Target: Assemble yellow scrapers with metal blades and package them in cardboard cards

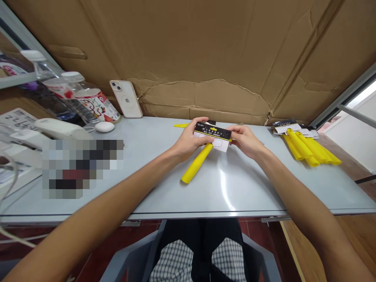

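Observation:
Between my hands is a black-and-white printed card (pixel 221 134) with a yellow tube-shaped handle (pixel 197 163) slanting down toward me from under it. My left hand (pixel 192 137) grips the card's left side, thumb across its front. At the card's right edge, the fingers of my right hand (pixel 245 141) are pinched on it. A yellow tip (pixel 180 125) shows behind my left hand; what it belongs to is mostly hidden. On the right of the table lies a group of several yellow handles (pixel 315 149) with similar cards (pixel 286 126).
A white phone (pixel 126 98) leans against the cardboard (pixel 205 94) behind the grey table (pixel 164 199). Bottles (pixel 96 102), a white mouse-like object (pixel 104 127) and a white device (pixel 63 129) stand at the left, beside a pixelated area. Metal frames border both sides.

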A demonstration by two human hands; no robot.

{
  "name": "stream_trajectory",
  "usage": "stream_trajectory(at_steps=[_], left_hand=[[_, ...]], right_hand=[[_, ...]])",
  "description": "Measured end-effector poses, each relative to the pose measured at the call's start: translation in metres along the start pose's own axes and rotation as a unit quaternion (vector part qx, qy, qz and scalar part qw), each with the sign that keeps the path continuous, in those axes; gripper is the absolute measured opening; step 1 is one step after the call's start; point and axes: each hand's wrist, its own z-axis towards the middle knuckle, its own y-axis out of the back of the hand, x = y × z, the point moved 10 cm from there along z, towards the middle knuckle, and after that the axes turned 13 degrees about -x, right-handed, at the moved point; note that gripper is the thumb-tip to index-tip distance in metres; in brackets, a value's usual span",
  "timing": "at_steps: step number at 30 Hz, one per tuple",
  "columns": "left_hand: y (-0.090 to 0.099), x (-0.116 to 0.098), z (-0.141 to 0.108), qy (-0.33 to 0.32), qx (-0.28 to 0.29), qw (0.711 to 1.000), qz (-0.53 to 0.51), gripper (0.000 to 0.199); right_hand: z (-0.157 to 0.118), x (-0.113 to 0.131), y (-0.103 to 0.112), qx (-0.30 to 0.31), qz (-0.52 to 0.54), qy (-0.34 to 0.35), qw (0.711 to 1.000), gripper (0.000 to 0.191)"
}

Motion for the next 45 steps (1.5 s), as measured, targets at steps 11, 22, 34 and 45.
stream_trajectory(at_steps=[11,22,34,45], left_hand=[[0.026,0.006,0.010,-0.009,-0.126,0.989,-0.075,0.070],[0.038,-0.014,0.023,-0.043,-0.101,0.993,0.042,0.068],[0.028,-0.006,0.021,-0.064,0.143,0.913,0.378,0.044],[0.012,0.011,0.005,-0.040,0.277,0.883,0.377,0.031]], right_hand=[[-0.029,-0.005,-0.046,0.058,0.148,-0.095,0.983,0.090],[-0.033,-0.018,-0.043,-0.001,0.068,-0.093,0.993,0.124],[-0.040,0.015,-0.043,0.091,-0.387,0.207,0.894,0.050],[-0.065,0.011,-0.072,0.129,-0.526,0.212,0.814,0.035]])
